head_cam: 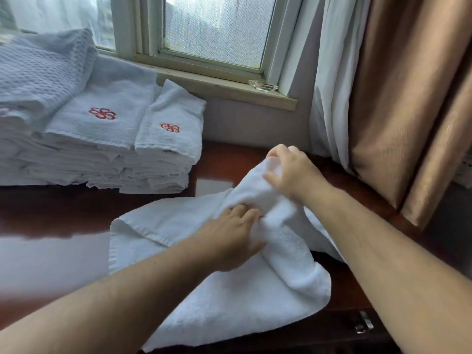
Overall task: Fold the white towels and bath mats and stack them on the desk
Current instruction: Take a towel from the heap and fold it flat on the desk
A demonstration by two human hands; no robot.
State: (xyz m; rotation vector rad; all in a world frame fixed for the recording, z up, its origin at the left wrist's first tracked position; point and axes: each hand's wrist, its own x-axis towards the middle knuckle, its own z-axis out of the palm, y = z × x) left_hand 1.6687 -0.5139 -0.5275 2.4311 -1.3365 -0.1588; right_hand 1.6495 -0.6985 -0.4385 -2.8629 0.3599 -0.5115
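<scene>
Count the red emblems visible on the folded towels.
2. One red emblem tops the wider folded pile, the other the narrower pile right of it. Towels underneath may hide more.

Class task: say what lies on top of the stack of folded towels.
On the stack lie a wide emblem towel beside a narrow emblem towel, with a waffle-weave cloth left. Lower layers show edges only.

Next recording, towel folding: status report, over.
Right hand pinches raised end of white towel; left hand grips its bunched middle. Towel not yet folded, crumpled on the desk. Folded stack sits apart, back left.
</scene>
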